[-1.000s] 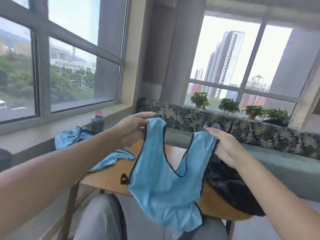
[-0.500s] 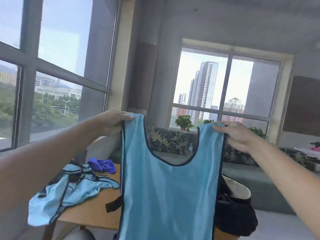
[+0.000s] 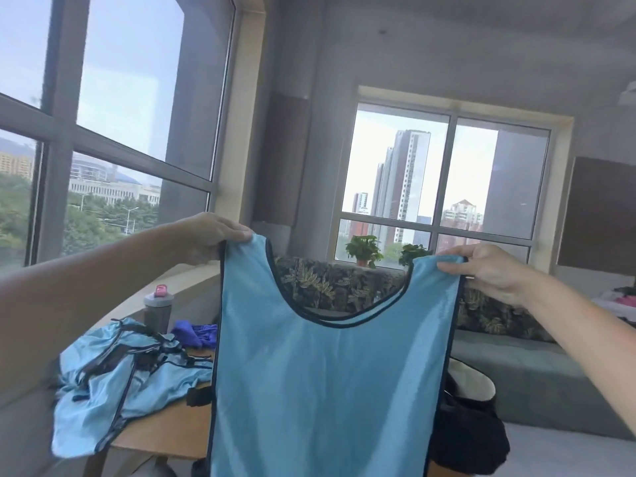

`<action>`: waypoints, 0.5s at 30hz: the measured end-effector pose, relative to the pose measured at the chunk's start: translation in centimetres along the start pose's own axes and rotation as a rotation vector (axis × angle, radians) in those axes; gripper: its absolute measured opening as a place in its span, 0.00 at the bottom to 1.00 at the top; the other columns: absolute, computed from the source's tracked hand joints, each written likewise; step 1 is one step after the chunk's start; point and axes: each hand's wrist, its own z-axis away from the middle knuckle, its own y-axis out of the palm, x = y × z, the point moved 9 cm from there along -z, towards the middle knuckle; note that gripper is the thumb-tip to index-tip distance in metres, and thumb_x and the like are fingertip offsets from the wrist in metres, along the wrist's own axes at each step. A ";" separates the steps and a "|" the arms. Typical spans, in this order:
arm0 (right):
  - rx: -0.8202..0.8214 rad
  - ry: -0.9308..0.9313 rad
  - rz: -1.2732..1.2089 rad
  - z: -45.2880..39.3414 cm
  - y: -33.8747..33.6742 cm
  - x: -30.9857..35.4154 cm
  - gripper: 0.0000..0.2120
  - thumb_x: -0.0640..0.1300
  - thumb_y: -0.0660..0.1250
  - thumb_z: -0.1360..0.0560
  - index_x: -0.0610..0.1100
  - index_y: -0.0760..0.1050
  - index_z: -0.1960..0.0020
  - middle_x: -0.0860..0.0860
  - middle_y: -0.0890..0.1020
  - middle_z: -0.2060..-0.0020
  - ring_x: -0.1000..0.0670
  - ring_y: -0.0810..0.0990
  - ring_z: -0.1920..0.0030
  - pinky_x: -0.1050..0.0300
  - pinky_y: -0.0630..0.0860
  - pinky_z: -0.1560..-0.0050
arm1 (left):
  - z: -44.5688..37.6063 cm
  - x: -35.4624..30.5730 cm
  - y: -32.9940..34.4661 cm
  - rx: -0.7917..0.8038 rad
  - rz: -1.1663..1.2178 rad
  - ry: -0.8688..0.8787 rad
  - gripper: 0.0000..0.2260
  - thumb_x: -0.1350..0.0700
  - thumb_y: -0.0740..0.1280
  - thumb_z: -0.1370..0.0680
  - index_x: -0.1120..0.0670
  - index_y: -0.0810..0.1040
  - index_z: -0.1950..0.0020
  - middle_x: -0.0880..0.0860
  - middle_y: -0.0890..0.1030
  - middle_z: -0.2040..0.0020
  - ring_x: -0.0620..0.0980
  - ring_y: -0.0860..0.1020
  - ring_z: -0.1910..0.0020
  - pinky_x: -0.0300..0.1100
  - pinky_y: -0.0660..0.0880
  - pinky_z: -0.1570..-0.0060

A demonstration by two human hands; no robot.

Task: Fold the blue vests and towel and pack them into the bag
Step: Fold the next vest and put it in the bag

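Note:
A light blue vest (image 3: 327,383) with dark trim hangs flat and upright in front of me, held up by its two shoulder straps. My left hand (image 3: 210,237) pinches the left strap and my right hand (image 3: 488,270) pinches the right strap. More blue vests (image 3: 120,380) lie crumpled at the left end of the wooden table (image 3: 168,432). A purple towel (image 3: 194,332) lies bunched behind them. The black bag (image 3: 464,428) sits open on the table's right end, partly hidden by the held vest.
A grey bottle with a pink lid (image 3: 157,309) stands on the window ledge behind the pile. A leaf-patterned sofa (image 3: 344,284) runs along the far wall, with potted plants (image 3: 364,249) on the sill above it. Large windows are at left.
I have lifted the vest from a slack bunch near the table to a spread, hanging sheet, with both hands moving up and apart. My view has tilted upward.

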 end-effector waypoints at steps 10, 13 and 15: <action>-0.147 -0.256 0.864 0.4 1.4 3.0 0.04 0.47 0.72 0.22 0.47 0.81 0.51 0.50 0.80 0.48 0.47 0.78 0.45 0.51 0.73 0.45 | 0.5 -1.5 -0.2 -0.198 -0.478 0.060 0.03 0.60 0.73 0.22 0.59 0.85 0.51 0.56 0.82 0.50 0.53 0.77 0.50 0.47 0.70 0.45; -0.096 -0.217 0.973 0.8 3.6 3.5 0.03 0.44 0.75 0.26 0.46 0.83 0.55 0.52 0.82 0.55 0.52 0.80 0.54 0.60 0.72 0.60 | 0.3 -1.0 0.9 -0.152 -0.616 0.086 0.02 0.61 0.74 0.23 0.57 0.85 0.56 0.57 0.83 0.52 0.54 0.78 0.51 0.44 0.73 0.52; -0.035 -0.088 0.988 0.6 4.2 2.9 0.02 0.39 0.77 0.28 0.44 0.84 0.58 0.51 0.84 0.59 0.54 0.80 0.62 0.63 0.71 0.67 | 0.2 -0.4 1.7 -0.093 -0.671 0.064 0.04 0.61 0.73 0.22 0.57 0.85 0.57 0.57 0.84 0.54 0.53 0.79 0.54 0.40 0.75 0.59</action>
